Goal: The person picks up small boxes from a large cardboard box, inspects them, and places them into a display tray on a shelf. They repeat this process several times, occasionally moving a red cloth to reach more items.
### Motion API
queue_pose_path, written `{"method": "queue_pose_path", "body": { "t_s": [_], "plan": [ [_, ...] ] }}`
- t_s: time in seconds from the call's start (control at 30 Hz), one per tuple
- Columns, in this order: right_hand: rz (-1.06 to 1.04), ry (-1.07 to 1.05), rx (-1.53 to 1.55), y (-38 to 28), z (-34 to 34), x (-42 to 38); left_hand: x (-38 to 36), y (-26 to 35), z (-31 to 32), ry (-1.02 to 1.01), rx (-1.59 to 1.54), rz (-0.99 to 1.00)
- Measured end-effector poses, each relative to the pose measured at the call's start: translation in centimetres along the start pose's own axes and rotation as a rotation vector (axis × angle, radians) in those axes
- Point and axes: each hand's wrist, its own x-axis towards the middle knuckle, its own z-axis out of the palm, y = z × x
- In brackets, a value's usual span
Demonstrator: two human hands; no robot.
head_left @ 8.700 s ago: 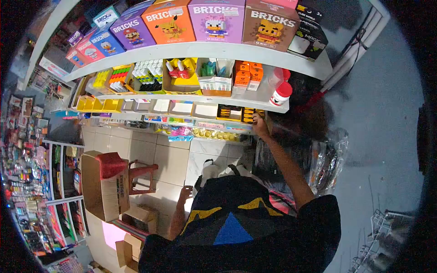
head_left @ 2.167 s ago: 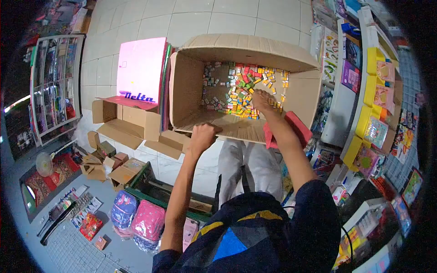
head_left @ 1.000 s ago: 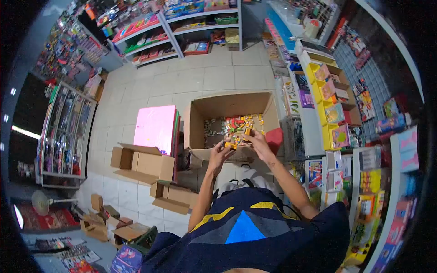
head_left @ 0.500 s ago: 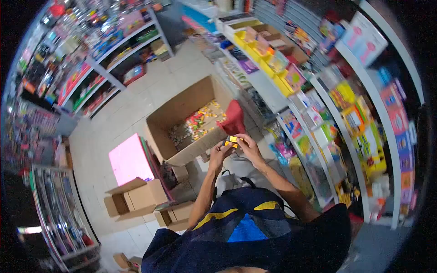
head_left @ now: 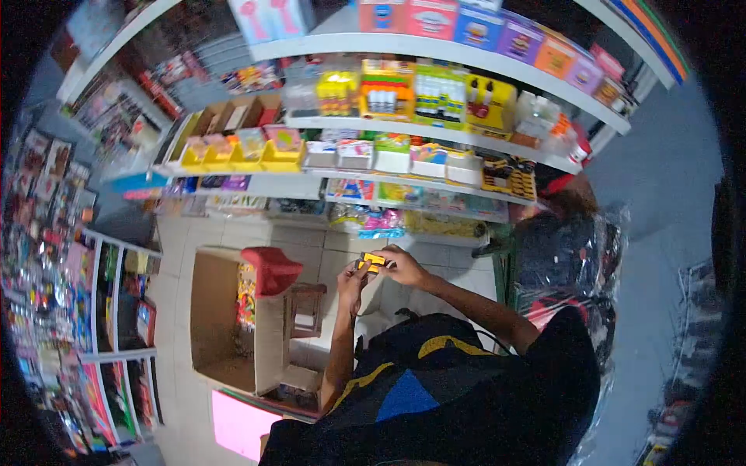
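In front of my chest, both hands are closed on a small yellow-and-black packet [head_left: 374, 262], perhaps more than one piece pressed together. My left hand [head_left: 353, 286] pinches it from the left and below. From the right, my right hand [head_left: 405, 266] grips it with bent fingers. Its print is too small to read. Left of my hands stands a large open cardboard box [head_left: 268, 342], with small red, yellow and white pieces [head_left: 246, 295] inside. A red cloth [head_left: 270, 272] hangs over the box's far corner.
Shelves [head_left: 435, 128] of packaged goods stretch across the front, with yellow bins [head_left: 241, 159] at their left. A wooden stool [head_left: 306, 299] stands beside the cardboard box. A pink sheet [head_left: 241, 419] lies nearer me. Plastic-covered dark goods [head_left: 571, 252] are at the right.
My view has swung right toward the shelves, so the cardboard box now appears farther left. Both hands still hold the yellow-and-black packet close together.
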Motion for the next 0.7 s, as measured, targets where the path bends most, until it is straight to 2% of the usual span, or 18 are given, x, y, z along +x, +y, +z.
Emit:
{"method": "queue_pose_path", "body": {
  "t_s": [0.07, 0.1, 0.2, 0.3, 0.4, 0.47, 0.6, 0.7],
  "plan": [
    [0.067, 0.021, 0.052, 0.0, -2.8, -1.8, 1.0, -0.4, 2.4, -0.048, 0.183, -0.037],
    [-0.005, 0.073, -0.003, 1.3, -4.0, -2.7, 0.9, -0.8, 4.6, -0.087, 0.043, -0.018],
    [0.017, 0.107, -0.099, 3.4, -8.8, -5.6, 2.3, -2.3, 9.5, -0.215, 0.089, -0.052],
    [0.267, 0.082, 0.022, 6.4, -14.0, -8.5, 4.2, -4.9, 14.9, -0.316, 0.114, -0.120],
    [0.315, 0.062, -0.081, 7.8, -20.4, -11.8, 6.0, -7.5, 21.4, -0.397, 0.093, -0.143],
    [0.287, 0.101, -0.205, 10.6, -23.9, -13.9, 6.8, -9.7, 25.4, -0.436, 0.048, -0.145],
    [0.254, 0.141, -0.533, 14.0, -30.2, -18.0, 9.2, -13.2, 32.9, -0.499, 0.209, -0.208],
    [0.235, 0.161, -0.411, 16.4, -34.4, -19.9, 10.2, -14.6, 36.3, -0.553, 0.287, -0.208]
  ]
}}
